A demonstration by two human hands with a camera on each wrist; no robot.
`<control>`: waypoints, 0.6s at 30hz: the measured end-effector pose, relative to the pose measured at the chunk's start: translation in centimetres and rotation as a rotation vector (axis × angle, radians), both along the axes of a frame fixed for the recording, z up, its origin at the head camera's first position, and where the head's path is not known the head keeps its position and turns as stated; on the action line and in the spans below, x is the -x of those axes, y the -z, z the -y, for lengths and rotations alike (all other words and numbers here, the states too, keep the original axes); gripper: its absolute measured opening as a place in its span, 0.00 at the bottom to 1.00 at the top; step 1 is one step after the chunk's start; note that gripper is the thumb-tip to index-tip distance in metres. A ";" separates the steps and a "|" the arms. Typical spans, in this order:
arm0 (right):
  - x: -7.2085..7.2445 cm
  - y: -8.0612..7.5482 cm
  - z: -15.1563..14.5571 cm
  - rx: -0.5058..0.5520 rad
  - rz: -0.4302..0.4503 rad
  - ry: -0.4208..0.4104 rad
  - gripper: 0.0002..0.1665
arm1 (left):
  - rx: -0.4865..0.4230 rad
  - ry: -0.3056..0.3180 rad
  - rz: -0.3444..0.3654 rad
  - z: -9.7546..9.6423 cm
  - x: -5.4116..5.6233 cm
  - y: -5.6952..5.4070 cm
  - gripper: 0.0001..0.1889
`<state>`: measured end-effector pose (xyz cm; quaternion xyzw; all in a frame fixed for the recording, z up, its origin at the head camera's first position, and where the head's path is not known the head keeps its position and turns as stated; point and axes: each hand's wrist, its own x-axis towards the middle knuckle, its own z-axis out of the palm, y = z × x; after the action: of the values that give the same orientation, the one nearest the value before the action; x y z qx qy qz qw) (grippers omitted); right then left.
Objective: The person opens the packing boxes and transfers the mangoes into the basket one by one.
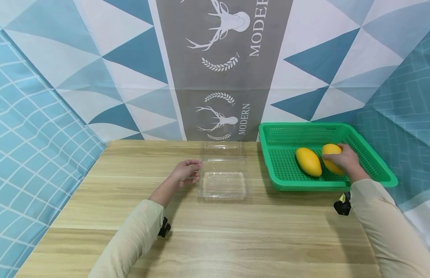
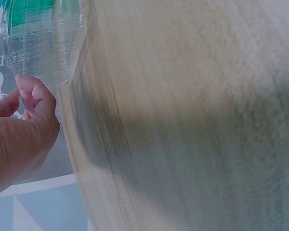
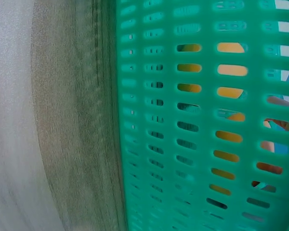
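A clear plastic clamshell box (image 1: 224, 183) lies opened out on the wooden table, its lid part toward the wall. My left hand (image 1: 187, 172) is at its left edge, fingers curled, thumb and forefinger pinching the rim. The left wrist view shows the same hand (image 2: 29, 120) against the transparent plastic (image 2: 43, 43). Inside the green basket (image 1: 275, 181), my right hand (image 1: 344, 159) grips a yellow mango (image 1: 331, 150) from its right side. A second mango (image 1: 308, 162) lies just left of it. In the right wrist view, the basket's slotted wall (image 3: 202, 110) hides most of that hand and the fruit.
The basket stands at the table's back right, its raised rim around the mangoes. Patterned cloth (image 1: 221, 69) hangs behind the table, with blue cloth on both sides. Bare wooden tabletop (image 1: 235, 239) stretches in front of the box and basket.
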<state>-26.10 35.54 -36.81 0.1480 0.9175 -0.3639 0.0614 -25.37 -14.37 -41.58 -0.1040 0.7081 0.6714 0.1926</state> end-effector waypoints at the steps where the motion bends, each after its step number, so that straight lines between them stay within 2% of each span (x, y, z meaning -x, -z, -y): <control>1: 0.1 0.0 0.0 -0.007 0.002 0.002 0.53 | -0.001 0.001 -0.001 0.0 0.0 0.0 0.22; 18: 0.6 0.6 -0.4 -0.039 0.030 -0.016 0.52 | -0.009 -0.009 0.012 -0.1 0.2 0.1 0.21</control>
<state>-26.66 35.90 -37.40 0.1472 0.9246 -0.3433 0.0753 -25.54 -14.25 -41.69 -0.1105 0.7035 0.6746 0.1941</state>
